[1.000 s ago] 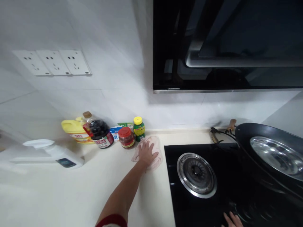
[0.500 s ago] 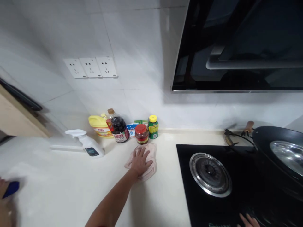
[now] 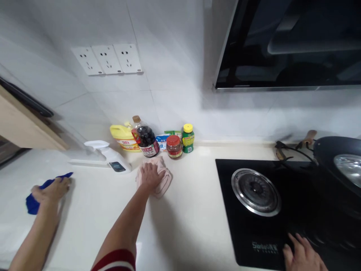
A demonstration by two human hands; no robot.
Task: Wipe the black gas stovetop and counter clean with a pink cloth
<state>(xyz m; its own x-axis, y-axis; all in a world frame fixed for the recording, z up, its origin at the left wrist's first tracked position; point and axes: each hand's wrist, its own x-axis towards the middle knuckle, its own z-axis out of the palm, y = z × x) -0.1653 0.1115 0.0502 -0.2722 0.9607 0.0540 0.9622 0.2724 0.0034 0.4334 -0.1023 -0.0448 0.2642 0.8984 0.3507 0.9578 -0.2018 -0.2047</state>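
White table [image 3: 194, 226]; black cooktop [image 3: 296, 207] at right. Pink cloth [image 3: 164, 182] on table, left of cooktop. Left hand [image 3: 151, 176] atop cloth, fingers loosely spread, not closed on it. Right hand [image 3: 304, 255] at cooktop's front, fingers parted, nothing held. Probably best: even palm pressure, clear of red-lidded jar [image 3: 174, 146].

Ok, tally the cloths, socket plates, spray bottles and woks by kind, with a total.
Cloths: 2, a pink cloth under the left hand and a blue cloth under a co-worker's hand
Socket plates: 3
White spray bottle: 1
Wok, cut off at the picture's edge: 1
Total: 7
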